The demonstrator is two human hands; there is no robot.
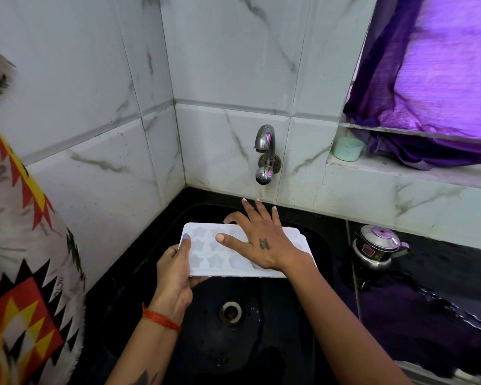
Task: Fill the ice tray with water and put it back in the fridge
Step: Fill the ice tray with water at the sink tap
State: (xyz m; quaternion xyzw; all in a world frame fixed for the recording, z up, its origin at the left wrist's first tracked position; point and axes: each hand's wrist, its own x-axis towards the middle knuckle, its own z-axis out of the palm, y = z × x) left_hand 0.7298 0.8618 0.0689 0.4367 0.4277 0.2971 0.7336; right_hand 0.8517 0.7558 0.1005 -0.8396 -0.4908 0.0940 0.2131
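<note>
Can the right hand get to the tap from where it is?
Probably yes. The right hand lies open over the ice tray, and nothing stands between its fingertips and the tap above.

Windowsill: you had a pale green cup (348, 148) there, beside the purple curtain (433, 87).
Counter: you had a steel kettle (376, 247) standing right of the sink.
Left edge: patterned cloth (25, 245).

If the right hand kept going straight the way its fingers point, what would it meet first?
Probably the tiled wall just under the tap; the right hand lies flat over the ice tray, though depth is unclear.
</note>
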